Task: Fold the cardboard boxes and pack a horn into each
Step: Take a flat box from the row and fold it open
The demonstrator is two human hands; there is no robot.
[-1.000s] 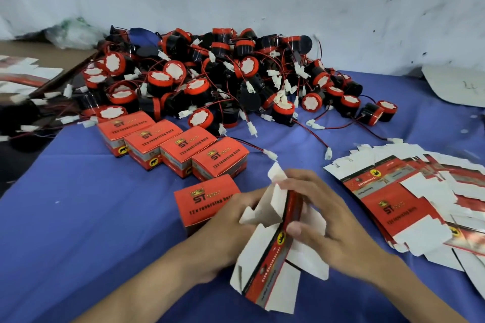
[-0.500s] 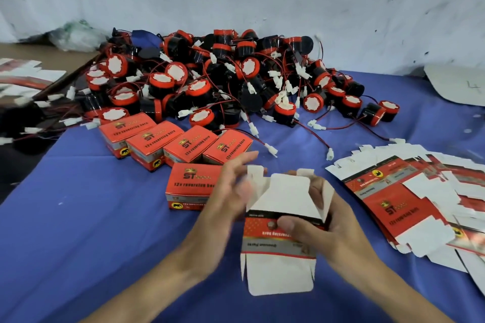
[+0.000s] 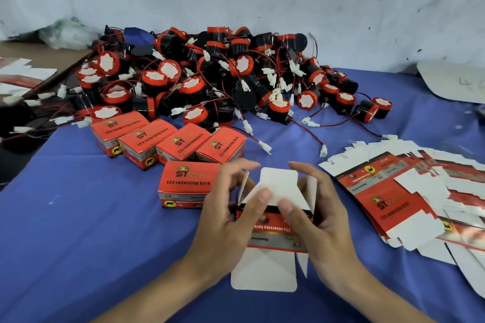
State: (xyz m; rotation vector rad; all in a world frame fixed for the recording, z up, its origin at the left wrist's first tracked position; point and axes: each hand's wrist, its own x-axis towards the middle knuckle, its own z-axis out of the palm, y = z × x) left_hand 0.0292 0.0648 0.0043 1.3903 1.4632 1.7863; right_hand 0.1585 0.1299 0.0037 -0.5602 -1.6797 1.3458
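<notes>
I hold a red and white cardboard box (image 3: pixel 273 231), opened into a tube, above the blue table near the front. My left hand (image 3: pixel 225 220) grips its left side and my right hand (image 3: pixel 322 223) grips its right side. Both thumbs press on the white upper flap (image 3: pixel 278 182). A white flap hangs open at the bottom. A pile of black and red horns (image 3: pixel 210 81) with red wires lies at the back. Several closed red boxes (image 3: pixel 168 141) sit in front of the pile, one more (image 3: pixel 186 183) just left of my left hand.
A fanned stack of flat unfolded boxes (image 3: pixel 409 196) lies at the right. The blue cloth (image 3: pixel 78 231) covers the table. More flat cartons (image 3: pixel 18 76) lie far left. A white wall stands behind, with a white sheet (image 3: pixel 456 81) at the far right.
The carton went from a flattened blank held edge-on to an opened tube facing me. My hands moved to its two sides and my thumbs came onto the top flap.
</notes>
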